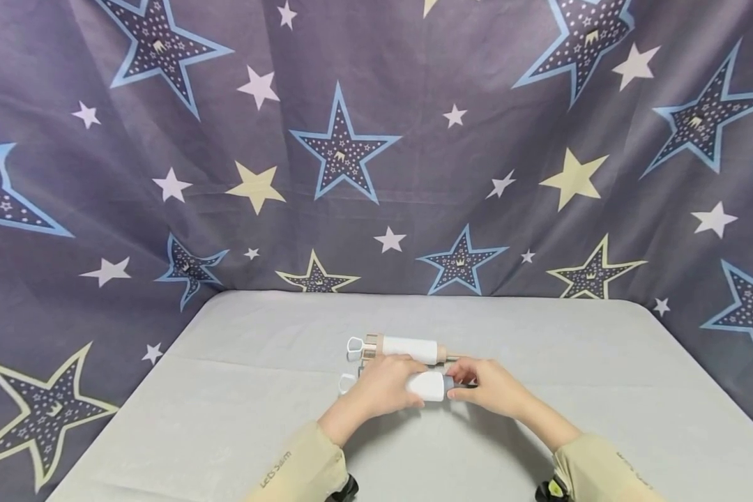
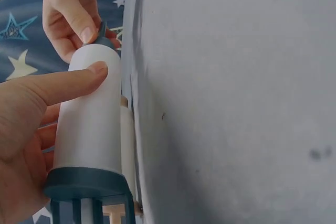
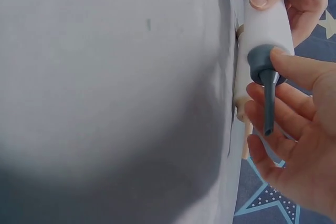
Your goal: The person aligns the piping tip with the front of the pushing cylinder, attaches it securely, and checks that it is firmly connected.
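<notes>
A large white syringe [image 1: 428, 385] with a dark blue-grey nozzle lies across the front of me, its plunger end to the left. My left hand [image 1: 385, 383] grips its white barrel [image 2: 86, 135], thumb along the side facing the camera. With thumb and fingertips, my right hand [image 1: 492, 385] pinches the blue-grey collar [image 3: 258, 59] at the nozzle end. The tapered nozzle [image 3: 269, 103] points out past those fingers. Just behind is a second white syringe [image 1: 410, 350] with beige ends, lying parallel and partly covered by my hands.
Pale grey cloth covers the table [image 1: 257, 404]. A dark curtain [image 1: 414, 174] printed with stars hangs behind the table's far edge. The second syringe's white loop handle [image 1: 354, 343] sticks out to the left.
</notes>
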A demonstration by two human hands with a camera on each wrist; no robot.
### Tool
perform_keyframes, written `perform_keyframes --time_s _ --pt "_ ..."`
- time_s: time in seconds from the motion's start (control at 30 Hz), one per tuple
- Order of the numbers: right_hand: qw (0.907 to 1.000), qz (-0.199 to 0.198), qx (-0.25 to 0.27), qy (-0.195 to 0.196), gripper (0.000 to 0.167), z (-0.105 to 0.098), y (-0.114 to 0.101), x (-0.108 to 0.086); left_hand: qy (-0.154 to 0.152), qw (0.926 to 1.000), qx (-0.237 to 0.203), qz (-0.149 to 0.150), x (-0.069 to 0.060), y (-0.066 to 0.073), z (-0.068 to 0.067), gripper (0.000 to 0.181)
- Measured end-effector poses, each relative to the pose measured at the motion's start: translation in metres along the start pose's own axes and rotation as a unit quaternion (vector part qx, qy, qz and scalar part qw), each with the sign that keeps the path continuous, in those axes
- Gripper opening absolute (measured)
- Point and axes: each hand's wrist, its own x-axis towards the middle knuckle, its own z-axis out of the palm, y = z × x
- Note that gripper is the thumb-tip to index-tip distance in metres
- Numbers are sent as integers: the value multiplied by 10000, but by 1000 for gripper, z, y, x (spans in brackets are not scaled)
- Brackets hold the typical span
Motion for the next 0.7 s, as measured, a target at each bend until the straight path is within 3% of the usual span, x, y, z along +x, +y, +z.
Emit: perform_keyframes --time_s 0.3,0.7 --pt "9995 210 138 -177 21 5 -1 -6 -229 9997 -54 -32 -2 -2 11 50" --pt "9993 277 117 -220 21 8 5 -8 -483 9986 -157 -162 -1 2 10 51"
